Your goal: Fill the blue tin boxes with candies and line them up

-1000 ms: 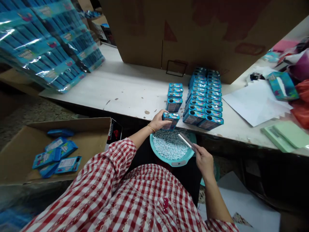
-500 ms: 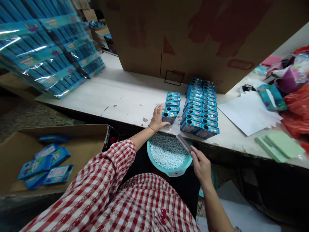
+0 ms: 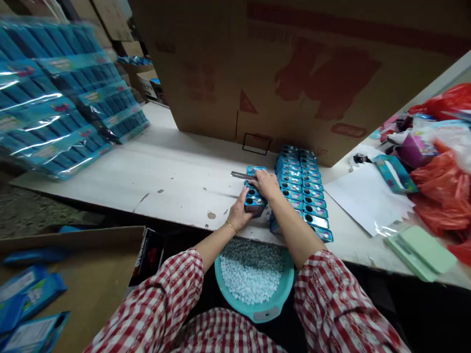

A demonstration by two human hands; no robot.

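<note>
A short row of small blue boxes (image 3: pixel 255 201) stands upright on the white table, with dark round holes in their tops and white pellets on the front one. My left hand (image 3: pixel 238 214) closes around the left side and front of this row's nearest box. Above the row, my right hand (image 3: pixel 268 185) grips a thin, flat, ruler-like strip (image 3: pixel 240 175) that points left across the box tops. My fingers partly cover the boxes. Below the table edge sits a turquoise tub (image 3: pixel 253 311) holding many pale pellets (image 3: pixel 253 279).
Right of the row stands a longer double block of blue boxes (image 3: pixel 312 201). Behind rises a large cardboard carton (image 3: pixel 221 73). A pale green scale (image 3: pixel 421 252), white paper (image 3: pixel 364 196) and red bags (image 3: pixel 437 181) lie right. Wrapped blue packs (image 3: pixel 66 103) and an open carton (image 3: pixel 91 274) are left.
My right hand has moved from beside the tub up over the short row, carrying the flat strip. My left hand stays at the nearest box. The view has shifted slightly.
</note>
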